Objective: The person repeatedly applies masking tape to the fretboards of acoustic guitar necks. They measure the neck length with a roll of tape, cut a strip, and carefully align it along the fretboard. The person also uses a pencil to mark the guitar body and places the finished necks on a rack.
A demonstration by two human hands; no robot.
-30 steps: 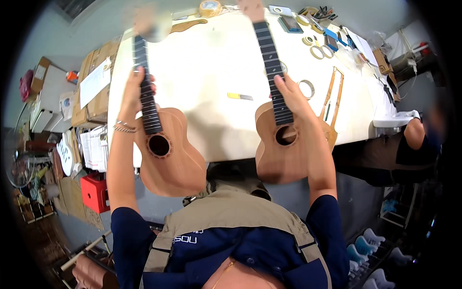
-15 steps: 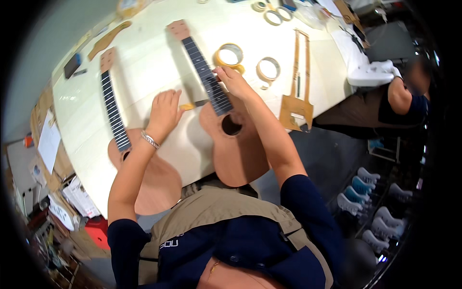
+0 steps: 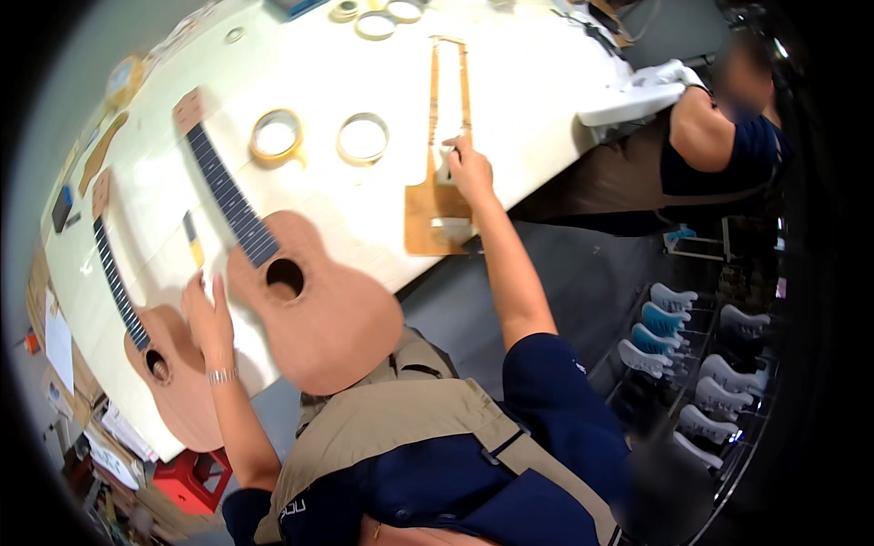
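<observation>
My left hand (image 3: 209,318) is open, thumb and fingers apart, between two unfinished wooden ukuleles. Its fingertips come close to the yellow handle of a small dark-bladed tool (image 3: 194,241) lying on the table. The nearer ukulele (image 3: 332,314) lies face up, its body reaching the table's near edge. Left of my hand lies the other ukulele (image 3: 182,391), partly covered by my forearm. My right hand (image 3: 472,173) reaches over a flat brown wooden template (image 3: 423,227) with a long slot. Its fingers are partly stretched at the slot, touching a thin strip there that they mostly hide.
Two tape rolls, one yellow (image 3: 276,136) and one pale (image 3: 362,138), lie beyond the nearer ukulele. More rolls (image 3: 376,25) stand at the far edge. A person (image 3: 728,136) sits at the right. A red stool (image 3: 193,478) stands below the table; a rack holds guitar-shaped bodies (image 3: 660,328).
My right hand has left the nearer ukulele's neck and moved right to the template. My left hand has come back toward me, beside the ukulele's body. The whole view has shifted right.
</observation>
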